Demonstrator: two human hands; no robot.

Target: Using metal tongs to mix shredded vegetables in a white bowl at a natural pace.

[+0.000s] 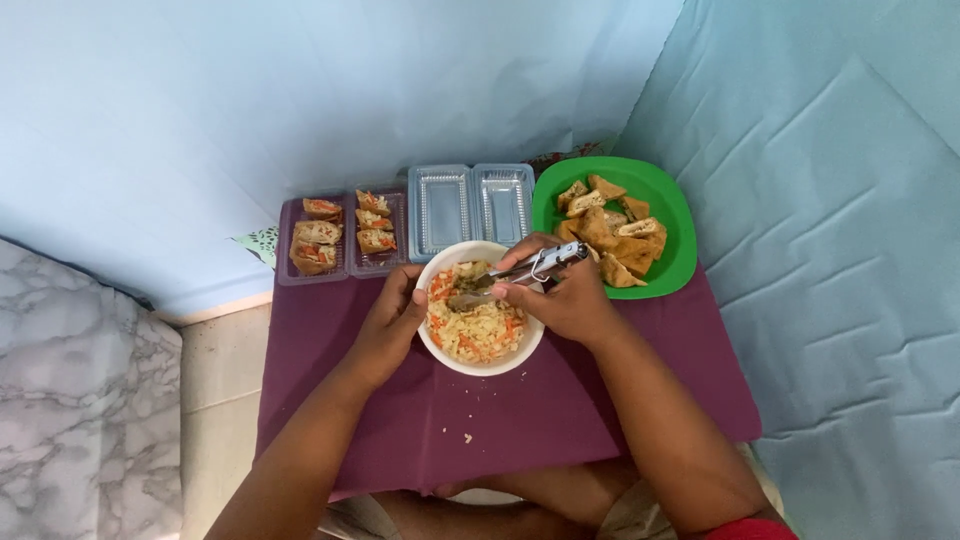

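Purple table [600, 400], blue walls. Right hand [570, 300] grips tongs [515, 272] in filling bowl [440, 345]; left hand [395, 320] cups its rim. Six stuffed tofu [345, 228] boxed, one box [470, 205] empty, plate [672, 215] of tofu unfilled.

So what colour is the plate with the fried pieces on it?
Bright green; the plate shows in the head view.

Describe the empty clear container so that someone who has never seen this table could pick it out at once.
On the purple cloth, look along the far edge, behind the white bowl of shredded filling. The empty clear container sits there between the green plate of fried pieces and the filled clear tray. It alone holds nothing: two bare, shiny compartments side by side.
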